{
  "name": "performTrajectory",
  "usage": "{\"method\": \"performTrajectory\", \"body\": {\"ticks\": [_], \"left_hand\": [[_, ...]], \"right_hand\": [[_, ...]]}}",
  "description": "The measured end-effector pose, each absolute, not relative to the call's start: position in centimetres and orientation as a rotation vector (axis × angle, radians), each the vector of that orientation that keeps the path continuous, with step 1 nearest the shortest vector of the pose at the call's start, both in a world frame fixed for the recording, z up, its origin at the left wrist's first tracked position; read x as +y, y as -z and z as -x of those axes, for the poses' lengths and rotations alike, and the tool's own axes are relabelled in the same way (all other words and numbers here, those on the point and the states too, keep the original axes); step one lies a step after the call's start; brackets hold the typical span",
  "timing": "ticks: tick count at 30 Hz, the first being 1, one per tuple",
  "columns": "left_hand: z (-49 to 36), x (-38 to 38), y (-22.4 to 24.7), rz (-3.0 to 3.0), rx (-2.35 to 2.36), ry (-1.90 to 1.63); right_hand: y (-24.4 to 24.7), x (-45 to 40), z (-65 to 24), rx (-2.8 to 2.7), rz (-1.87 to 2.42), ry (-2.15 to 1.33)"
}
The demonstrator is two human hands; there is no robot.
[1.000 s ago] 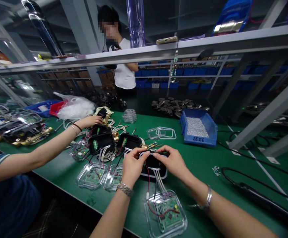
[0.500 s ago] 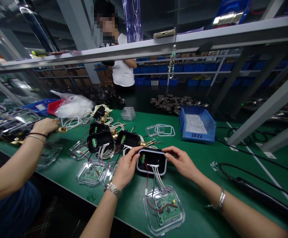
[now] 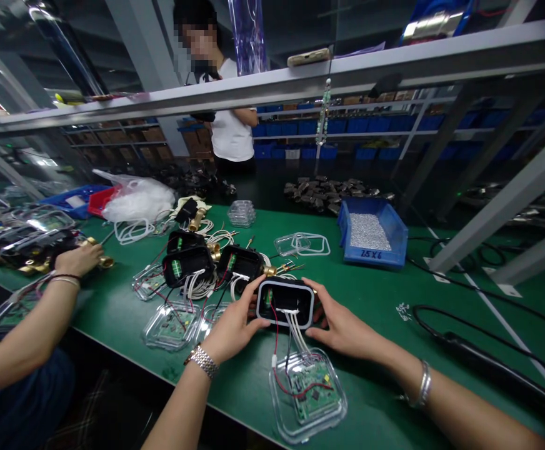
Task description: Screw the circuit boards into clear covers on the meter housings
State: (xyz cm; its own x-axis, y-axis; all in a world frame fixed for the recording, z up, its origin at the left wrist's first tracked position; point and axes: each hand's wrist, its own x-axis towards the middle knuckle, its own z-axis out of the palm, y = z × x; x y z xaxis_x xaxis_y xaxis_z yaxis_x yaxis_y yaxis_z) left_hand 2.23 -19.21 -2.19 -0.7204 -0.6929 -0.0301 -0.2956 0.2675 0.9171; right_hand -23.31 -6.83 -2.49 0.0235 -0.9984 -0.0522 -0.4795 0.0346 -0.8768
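Note:
A black plastic housing (image 3: 286,299) with a pale gasket (image 3: 285,325) around its rim sits between my hands, its opening facing me. My left hand (image 3: 235,322) grips its left side, and my right hand (image 3: 340,320) grips its right side; some fingertips are hidden behind it. White, red and black wires run from inside the housing down to a green circuit board (image 3: 314,387) lying in a clear plastic cover (image 3: 291,431) on the bench. Just left of my left hand stand more black housings (image 3: 240,264) with brass fittings and wires.
At the right stands a blue bin (image 3: 375,253) of small screws. Loose screws (image 3: 402,311) and a black corded tool (image 3: 483,353) lie nearer. Clear frames (image 3: 312,244) lie behind the housing. A co-worker's hand (image 3: 79,257) handles brass-fitted parts at left. A shelf (image 3: 272,81) crosses above.
My fingers have shifted from the housing's upper corners down around its sides, thumbs now lower. The co-worker's hand at left has moved down and left with a brass-fitted part.

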Motion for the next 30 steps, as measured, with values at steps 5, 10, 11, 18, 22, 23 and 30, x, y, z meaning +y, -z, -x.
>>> {"method": "performTrajectory", "body": {"ticks": [5, 10, 11, 18, 22, 23, 30], "left_hand": [[-1.3, -18.2, 3.1, -0.956, -2.261, 1.148], [0.2, -16.9, 4.1, -1.038, -2.276, 0.923], [0.4, -16.8, 4.2, -1.059, -2.271, 0.91], [0.6, -16.6, 4.8, -1.018, -2.23, 0.938], [0.5, -16.7, 4.9, -1.015, -2.186, 0.967], [0.5, -16.6, 4.8, -1.021, -2.182, 0.97], [0.7, -16.7, 4.8, -1.049, -2.177, 0.999]], "right_hand": [[3.3, -7.0, 22.4, 1.588, 1.531, 0.911], [3.9, -7.4, 21.7, 1.563, 1.488, 0.974], [4.0, -7.5, 21.6, 1.55, 1.474, 0.987], [4.5, -7.8, 21.7, 1.513, 1.346, 1.062], [4.4, -8.2, 22.7, 1.312, 1.287, 1.059], [4.3, -8.3, 23.1, 1.249, 1.27, 1.053], [3.8, -9.6, 24.9, 1.134, 1.143, 1.006]]}}
